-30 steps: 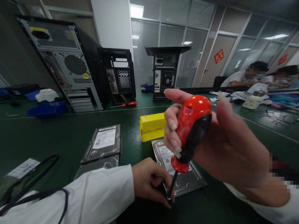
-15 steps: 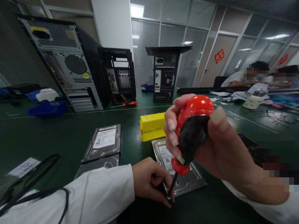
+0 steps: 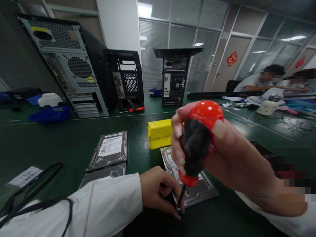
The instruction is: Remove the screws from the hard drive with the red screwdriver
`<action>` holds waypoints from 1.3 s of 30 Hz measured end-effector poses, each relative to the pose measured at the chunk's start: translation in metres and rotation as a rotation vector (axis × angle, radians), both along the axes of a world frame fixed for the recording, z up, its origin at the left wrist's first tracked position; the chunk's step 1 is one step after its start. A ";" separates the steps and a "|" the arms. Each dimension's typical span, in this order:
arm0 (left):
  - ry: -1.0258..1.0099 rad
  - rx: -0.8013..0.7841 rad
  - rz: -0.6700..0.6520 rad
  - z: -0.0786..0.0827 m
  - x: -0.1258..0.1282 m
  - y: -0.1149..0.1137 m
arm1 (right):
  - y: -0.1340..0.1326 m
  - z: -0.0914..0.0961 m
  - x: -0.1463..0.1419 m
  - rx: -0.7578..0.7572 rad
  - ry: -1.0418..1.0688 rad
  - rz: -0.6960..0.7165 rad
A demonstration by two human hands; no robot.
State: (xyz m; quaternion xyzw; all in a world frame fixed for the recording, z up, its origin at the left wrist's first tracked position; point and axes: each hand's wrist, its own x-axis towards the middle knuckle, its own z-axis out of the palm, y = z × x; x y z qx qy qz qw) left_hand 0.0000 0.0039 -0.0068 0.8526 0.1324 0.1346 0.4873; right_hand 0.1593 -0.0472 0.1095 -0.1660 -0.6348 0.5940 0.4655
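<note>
My right hand [image 3: 237,164] grips the red and black handle of a screwdriver [image 3: 197,141], held nearly upright. Its dark shaft runs down to the near corner of a silver hard drive [image 3: 197,189] lying flat on the green table [image 3: 61,144]. My left hand [image 3: 159,192], in a white sleeve, rests at that same corner with fingers curled around the screwdriver's tip and the drive's edge. A yellow plastic box [image 3: 160,133] stands just behind the drive.
Two more hard drives [image 3: 108,151] lie to the left, one partly under my sleeve. Three open computer cases [image 3: 74,65] stand along the back, with a small red screwdriver [image 3: 134,109] and blue bins [image 3: 49,113]. Two people sit at the far right. A black cable [image 3: 29,191] loops at the left.
My right hand has turned the screwdriver handle: the black grip now faces me more and my fingers have shifted around it. My left hand and the drive stay put.
</note>
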 end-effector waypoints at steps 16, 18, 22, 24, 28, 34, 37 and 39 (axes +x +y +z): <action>0.012 -0.081 -0.004 -0.006 0.001 0.001 | -0.004 0.007 -0.006 -0.069 0.052 -0.022; 0.010 -0.076 -0.001 -0.005 0.001 0.002 | -0.004 0.011 -0.005 -0.093 0.023 -0.032; 0.007 -0.076 -0.018 -0.003 0.001 0.001 | -0.002 0.008 -0.003 0.022 -0.003 -0.014; 0.007 -0.073 -0.011 -0.002 0.000 0.000 | 0.000 0.003 -0.002 0.038 0.028 0.010; 0.015 -0.073 0.021 0.003 0.000 -0.001 | 0.002 0.000 -0.003 0.034 0.141 0.062; 0.002 -0.118 0.030 0.004 0.001 -0.003 | 0.003 0.002 -0.004 0.042 0.118 0.037; 0.009 -0.143 0.017 0.004 0.001 -0.002 | 0.003 0.002 -0.007 0.043 0.088 -0.070; 0.016 -0.133 0.020 0.002 0.001 -0.001 | 0.002 0.002 -0.008 0.061 0.073 -0.119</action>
